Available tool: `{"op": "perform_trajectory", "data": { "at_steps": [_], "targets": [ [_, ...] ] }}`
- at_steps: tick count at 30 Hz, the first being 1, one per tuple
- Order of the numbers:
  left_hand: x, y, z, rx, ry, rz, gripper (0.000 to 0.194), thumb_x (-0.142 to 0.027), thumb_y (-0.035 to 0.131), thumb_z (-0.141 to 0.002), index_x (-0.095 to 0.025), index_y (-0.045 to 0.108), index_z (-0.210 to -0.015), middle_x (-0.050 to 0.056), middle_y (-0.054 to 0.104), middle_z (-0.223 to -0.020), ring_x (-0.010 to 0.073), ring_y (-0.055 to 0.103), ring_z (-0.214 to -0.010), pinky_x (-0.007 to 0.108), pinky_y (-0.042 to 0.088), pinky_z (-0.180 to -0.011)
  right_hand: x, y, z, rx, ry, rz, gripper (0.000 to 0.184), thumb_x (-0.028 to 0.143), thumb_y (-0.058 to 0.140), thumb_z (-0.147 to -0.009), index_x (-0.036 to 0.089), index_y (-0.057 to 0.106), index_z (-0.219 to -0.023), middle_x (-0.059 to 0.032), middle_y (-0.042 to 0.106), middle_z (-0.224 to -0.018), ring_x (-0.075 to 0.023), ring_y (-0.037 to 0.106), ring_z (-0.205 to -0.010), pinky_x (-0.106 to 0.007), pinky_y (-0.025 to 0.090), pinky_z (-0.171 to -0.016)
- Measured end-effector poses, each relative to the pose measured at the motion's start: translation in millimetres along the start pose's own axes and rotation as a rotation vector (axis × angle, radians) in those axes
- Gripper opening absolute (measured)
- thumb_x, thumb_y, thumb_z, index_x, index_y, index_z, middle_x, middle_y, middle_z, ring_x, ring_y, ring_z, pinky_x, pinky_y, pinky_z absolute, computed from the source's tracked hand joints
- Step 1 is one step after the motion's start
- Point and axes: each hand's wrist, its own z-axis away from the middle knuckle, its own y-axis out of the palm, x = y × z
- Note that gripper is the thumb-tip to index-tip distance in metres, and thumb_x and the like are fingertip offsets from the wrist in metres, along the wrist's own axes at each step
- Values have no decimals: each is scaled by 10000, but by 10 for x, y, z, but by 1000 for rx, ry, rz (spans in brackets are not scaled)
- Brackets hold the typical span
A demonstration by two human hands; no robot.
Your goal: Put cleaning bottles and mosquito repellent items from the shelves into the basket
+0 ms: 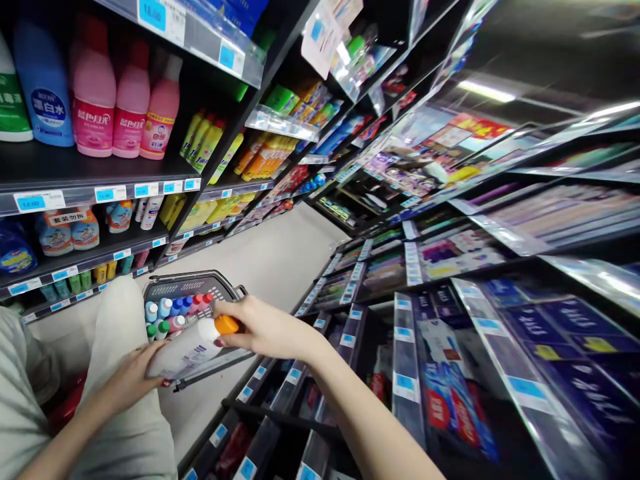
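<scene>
Between my hands, over a dark grey shopping basket (165, 288), lies a white bottle (187, 353) with an orange cap (227, 325), tilted nearly on its side. My right hand (245, 323) is wrapped round the capped end. At the bottle's base, my left hand (143, 370) supports it with curled fingers. The label is blurred. Inside the basket stand several bottles (177, 307) with light blue, blue, red, green and pink caps. Part of the basket's near side is hidden behind the white bottle and my hands.
A shelf (100, 167) on the left carries pink bottles (95, 100) and a blue bottle (44, 87). Shelves with toothpaste boxes (455, 400) rise close on the right. My bent knee (120, 313) is beside the basket. A pale floor aisle (285, 253) runs ahead between the shelves.
</scene>
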Motion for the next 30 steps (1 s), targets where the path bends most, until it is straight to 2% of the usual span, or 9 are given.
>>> {"op": "perform_trajectory", "data": {
  "at_steps": [2, 4, 6, 7, 10, 16, 20, 24, 30],
  "targets": [
    [158, -40, -41, -89, 44, -225, 603, -218, 598, -776, -194, 482, -1368, 118, 502, -1421, 363, 346, -1365, 557, 269, -1118, -263, 212, 82, 10, 110, 115, 81, 232, 652, -795, 214, 610, -861, 57, 528, -594, -104, 489, -534, -219, 291, -532],
    [296, -127, -75, -208, 120, -577, 577, -238, 562, -830, -178, 453, -1393, 118, 471, -1457, 376, 228, -1422, 652, 107, -1138, -595, 477, 103, 42, 264, 241, 87, 239, 596, -836, 209, 598, -918, 16, 591, -652, -143, 582, -631, -231, 332, -575],
    [399, -202, -100, -284, 178, -879, 547, -324, 529, -884, -164, 445, -1401, 113, 469, -1460, 404, 221, -1416, 720, 48, -1103, -961, 792, 44, 97, 395, 326, 154, 239, 566, -854, 188, 592, -997, -49, 664, -762, -191, 647, -759, -247, 378, -632],
    [434, -223, -108, -297, 184, -957, 550, -367, 506, -903, -167, 433, -1410, 108, 455, -1471, 409, 231, -1408, 729, 57, -1094, -1148, 959, -10, 115, 439, 346, 191, 224, 559, -856, 170, 591, -1037, -88, 684, -824, -215, 661, -808, -262, 400, -660],
    [491, -229, -123, -298, 181, -1052, 561, -419, 446, -927, -196, 392, -1439, 84, 426, -1495, 380, 236, -1408, 679, 134, -1110, -1684, 1454, -213, 156, 536, 365, 272, 191, 530, -887, 116, 570, -1146, -145, 684, -964, -234, 662, -891, -317, 467, -744],
    [528, -205, -147, -307, 177, -1107, 537, -365, 475, -907, -224, 419, -1421, 60, 474, -1461, 365, 246, -1399, 649, 125, -1124, -2517, 2284, -486, 270, 641, 293, 328, 334, 530, -939, 142, 558, -1204, -77, 646, -1082, -193, 637, -962, -416, 519, -871],
    [541, -187, -191, -330, 179, -1138, 533, -355, 513, -884, -241, 445, -1400, 52, 499, -1439, 354, 246, -1400, 621, 123, -1136, -2852, 2749, -557, 299, 657, 200, 330, 330, 549, -929, 139, 564, -1199, -82, 640, -1101, -201, 630, -996, -425, 514, -896],
    [525, -139, -235, -352, 189, -1172, 546, -347, 536, -869, -252, 443, -1399, 30, 514, -1425, 323, 230, -1409, 563, 70, -1164, -3046, 3123, -620, 267, 656, 91, 319, 322, 550, -930, 158, 564, -1203, -72, 637, -1117, -204, 623, -1025, -433, 505, -915],
    [479, -69, -254, -366, 185, -1264, 590, -344, 534, -870, -295, 384, -1438, -15, 475, -1461, 278, 227, -1419, 480, -3, -1187, -3172, 3431, -698, 121, 665, -106, 231, 285, 560, -921, 169, 610, -1114, -62, 661, -1049, -193, 630, -1004, -430, 487, -942]
  ]
}}
